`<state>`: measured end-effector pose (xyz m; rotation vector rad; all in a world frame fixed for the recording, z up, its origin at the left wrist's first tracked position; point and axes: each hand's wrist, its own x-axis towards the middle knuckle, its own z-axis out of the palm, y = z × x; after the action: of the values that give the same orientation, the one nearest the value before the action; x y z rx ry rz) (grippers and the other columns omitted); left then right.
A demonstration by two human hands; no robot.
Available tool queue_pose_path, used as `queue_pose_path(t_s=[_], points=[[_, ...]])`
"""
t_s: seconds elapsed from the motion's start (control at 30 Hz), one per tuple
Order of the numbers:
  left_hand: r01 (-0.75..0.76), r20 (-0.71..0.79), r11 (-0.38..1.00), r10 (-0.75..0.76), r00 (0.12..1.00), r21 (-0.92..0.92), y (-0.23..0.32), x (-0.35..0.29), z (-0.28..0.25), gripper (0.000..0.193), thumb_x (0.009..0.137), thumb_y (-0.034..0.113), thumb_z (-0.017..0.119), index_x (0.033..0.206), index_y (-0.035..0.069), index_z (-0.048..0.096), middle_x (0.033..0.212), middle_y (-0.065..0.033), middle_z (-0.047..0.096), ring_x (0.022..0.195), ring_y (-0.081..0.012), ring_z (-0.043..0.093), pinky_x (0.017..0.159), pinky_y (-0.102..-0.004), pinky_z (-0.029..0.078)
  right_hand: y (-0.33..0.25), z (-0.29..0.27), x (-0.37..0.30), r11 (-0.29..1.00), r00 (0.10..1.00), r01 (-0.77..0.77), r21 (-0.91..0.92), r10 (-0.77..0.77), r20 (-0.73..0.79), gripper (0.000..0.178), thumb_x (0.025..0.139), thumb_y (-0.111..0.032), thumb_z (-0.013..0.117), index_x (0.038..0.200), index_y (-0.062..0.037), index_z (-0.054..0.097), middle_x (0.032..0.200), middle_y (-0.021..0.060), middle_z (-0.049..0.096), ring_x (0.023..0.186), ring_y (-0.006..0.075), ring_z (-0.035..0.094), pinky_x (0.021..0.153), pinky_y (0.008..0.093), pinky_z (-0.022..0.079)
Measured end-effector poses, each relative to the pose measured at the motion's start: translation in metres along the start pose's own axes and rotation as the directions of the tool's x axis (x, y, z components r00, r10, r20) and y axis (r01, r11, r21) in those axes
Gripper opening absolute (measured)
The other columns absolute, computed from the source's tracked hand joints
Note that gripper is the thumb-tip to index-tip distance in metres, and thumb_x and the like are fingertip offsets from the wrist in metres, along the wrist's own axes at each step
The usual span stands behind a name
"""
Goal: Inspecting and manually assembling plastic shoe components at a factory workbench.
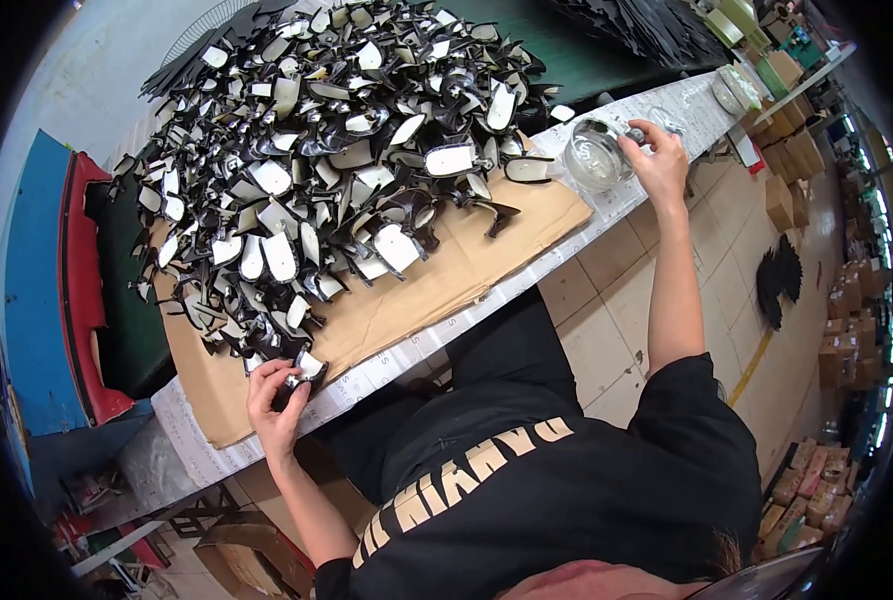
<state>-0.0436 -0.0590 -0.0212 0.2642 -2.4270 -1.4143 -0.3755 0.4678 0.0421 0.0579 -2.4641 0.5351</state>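
Note:
My left hand [276, 402] is closed at the near left edge of the cardboard, with thumb and fingers around a small curved black piece with a white face [309, 369]. Over at the right, my right hand [660, 163] is at the rim of a round clear glass bowl [595, 160]. Its fingers pinch a small dark grey thing [635, 134], too small to name. A large heap of similar black-and-white pieces [347, 150] covers most of the table ahead of me.
Flat brown cardboard [507, 240] lies under the heap, over a white printed table covering [447, 335]. Beyond the bowl stands a clear container [732, 92]. Black strips [637, 30] are piled at the back. Cartons [847, 290] are stacked at the right, and a black bundle [779, 282] lies on the tiled floor.

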Motion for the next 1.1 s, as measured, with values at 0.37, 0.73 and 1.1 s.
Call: queue_pose_path(t_s=[0.37, 0.73, 1.1], points=[[0.084, -0.045, 0.897, -0.115, 0.992, -0.434, -0.030, -0.010, -0.016, 0.024, 0.074, -0.006, 0.072, 0.095, 0.002, 0.062, 0.113, -0.0083, 0.058, 0.105, -0.0184, 0.056, 0.094, -0.0315, 0.042, 0.022, -0.021, -0.023, 1.000, 1.000, -0.021, -0.009, 0.021, 0.023, 0.033, 0.075, -0.030, 0.080, 0.105, -0.0174, 0.077, 0.081, 0.0029, 0.068, 0.086, 0.0227, 0.059, 0.080, 0.0372, 0.048], [0.102, -0.115, 0.894, -0.168, 0.979, -0.437, -0.012, -0.004, 0.003, 0.043, 0.080, -0.013, 0.069, 0.119, 0.001, 0.056, 0.111, -0.0045, 0.054, 0.100, -0.0145, 0.059, 0.083, -0.0286, 0.054, 0.014, -0.029, -0.033, 1.000, 1.000, 0.011, -0.003, -0.011, 0.001, 0.033, 0.073, -0.021, 0.082, 0.105, -0.0160, 0.077, 0.088, 0.0041, 0.072, 0.086, 0.0235, 0.059, 0.081, 0.0367, 0.048], [0.156, -0.160, 0.824, -0.284, 0.945, -0.544, -0.022, -0.020, -0.008, 0.078, 0.074, -0.010, 0.075, 0.146, 0.000, 0.046, 0.142, -0.0133, 0.055, 0.123, -0.0208, 0.057, 0.103, -0.0329, 0.046, 0.020, -0.047, -0.043, 0.981, 0.990, 0.138, -0.135, -0.137, 0.015, 0.036, 0.072, -0.020, 0.082, 0.107, -0.0153, 0.076, 0.091, 0.0063, 0.072, 0.084, 0.0247, 0.060, 0.079, 0.0380, 0.050]])
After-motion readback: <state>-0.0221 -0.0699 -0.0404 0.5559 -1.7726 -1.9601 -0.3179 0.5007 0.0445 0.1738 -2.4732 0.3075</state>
